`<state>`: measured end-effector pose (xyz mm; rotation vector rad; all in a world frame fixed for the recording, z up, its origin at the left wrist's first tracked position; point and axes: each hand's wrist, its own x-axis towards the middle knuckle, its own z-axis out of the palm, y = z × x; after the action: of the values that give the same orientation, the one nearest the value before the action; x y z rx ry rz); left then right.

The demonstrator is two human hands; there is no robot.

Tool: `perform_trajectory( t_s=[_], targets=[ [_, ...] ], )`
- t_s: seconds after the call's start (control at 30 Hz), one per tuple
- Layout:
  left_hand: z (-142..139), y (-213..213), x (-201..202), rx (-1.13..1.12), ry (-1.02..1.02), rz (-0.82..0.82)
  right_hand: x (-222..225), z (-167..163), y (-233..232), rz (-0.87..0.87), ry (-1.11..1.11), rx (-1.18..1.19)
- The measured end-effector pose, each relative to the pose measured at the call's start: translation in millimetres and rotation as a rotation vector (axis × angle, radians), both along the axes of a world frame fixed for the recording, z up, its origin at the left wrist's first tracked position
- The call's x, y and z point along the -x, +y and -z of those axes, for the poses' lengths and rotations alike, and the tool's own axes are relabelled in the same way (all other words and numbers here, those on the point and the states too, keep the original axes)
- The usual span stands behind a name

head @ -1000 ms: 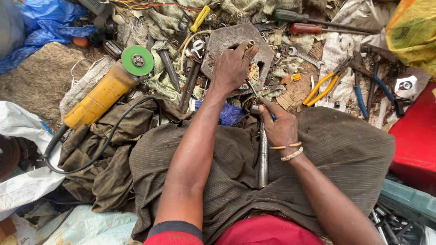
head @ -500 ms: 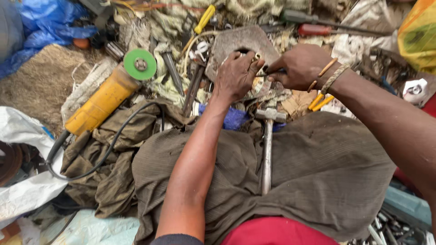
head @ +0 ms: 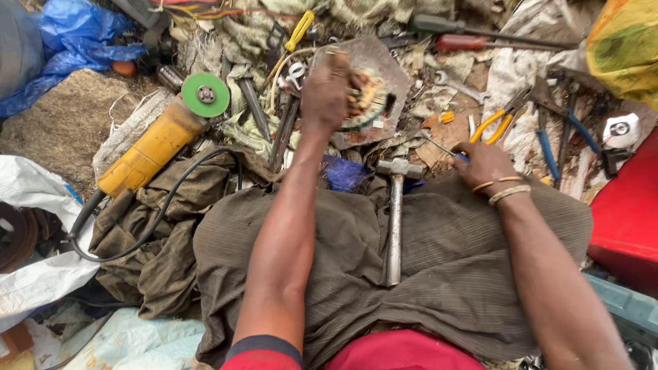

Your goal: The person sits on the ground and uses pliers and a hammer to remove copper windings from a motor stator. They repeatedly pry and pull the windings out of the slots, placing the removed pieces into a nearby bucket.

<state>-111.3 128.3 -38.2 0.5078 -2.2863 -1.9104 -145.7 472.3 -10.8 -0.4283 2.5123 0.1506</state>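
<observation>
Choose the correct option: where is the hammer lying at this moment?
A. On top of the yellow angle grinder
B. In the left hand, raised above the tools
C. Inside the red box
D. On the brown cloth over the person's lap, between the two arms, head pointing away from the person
D: the hammer lies free on the brown cloth between the arms, its head at the far end; neither hand holds it.

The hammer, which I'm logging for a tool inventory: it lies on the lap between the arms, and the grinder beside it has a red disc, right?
Not quite: the head view shows the grinder with a green disc. The hammer does lie on the lap between the arms.
</observation>
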Motion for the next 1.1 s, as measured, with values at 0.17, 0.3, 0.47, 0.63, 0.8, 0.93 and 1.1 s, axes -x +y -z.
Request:
perform_trajectory(
  t_s=[0.17,0.3,0.47,0.63,0.8,0.93,1.1],
  targets=[
    [-16,-46,-16,-0.027,0.214,-0.264,-1,0,-18,-0.028,0.160,-0.064],
    [-22,-66,-27,0.027,0.250,-0.422,-23,15,-66,-0.164,0.248,0.502],
    [-20,-69,-27,0.017,0.272,-0.453,-54,47,-117,-0.108,0.466,0.643],
    [-10,-65,-20,0.139,0.169,-0.449,-65,59,-140,-0.155,0.564,0.729],
    [0,-57,-15,0.075,0.280,-0.423,-61,57,-162,-0.051,0.484,0.799],
    [4,-56,-15,0.140,0.235,-0.381,-54,44,-162,-0.444,0.512,0.704],
    [4,-56,-14,0.199,0.254,-0.406,-55,36,-153,-0.775,0.545,0.459]
  ],
)
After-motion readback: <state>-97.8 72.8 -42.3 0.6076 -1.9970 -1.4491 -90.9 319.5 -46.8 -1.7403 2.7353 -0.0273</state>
